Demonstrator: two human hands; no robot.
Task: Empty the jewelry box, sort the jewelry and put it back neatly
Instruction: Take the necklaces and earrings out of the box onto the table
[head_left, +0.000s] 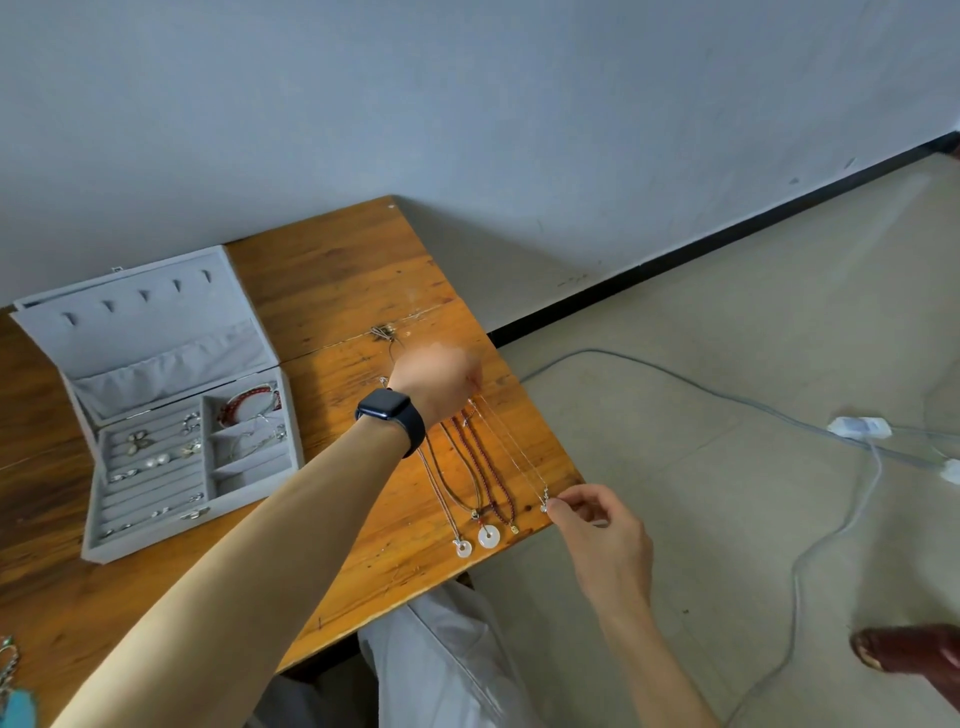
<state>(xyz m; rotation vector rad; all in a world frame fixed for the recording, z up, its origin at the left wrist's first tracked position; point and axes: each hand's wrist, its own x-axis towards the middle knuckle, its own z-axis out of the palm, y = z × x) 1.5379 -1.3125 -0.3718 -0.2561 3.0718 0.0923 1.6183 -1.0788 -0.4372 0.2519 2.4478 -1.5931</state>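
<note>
There is one view. The camera sits on the person's head and looks forward and down. It is close to the arms, so the left hand (436, 384) and right hand (602, 540) sit in the middle, and the thin silver chain (511, 447) pinched in the right hand's fingers can be seen. The picture is wide and tipped. The wooden table (332, 270) slants across the left side with the jewelry box (156, 332) on it. The wall (467, 104) is on top, the floor (727, 364) is on the right, and the person's lap (441, 660) is at the bottom.
</note>
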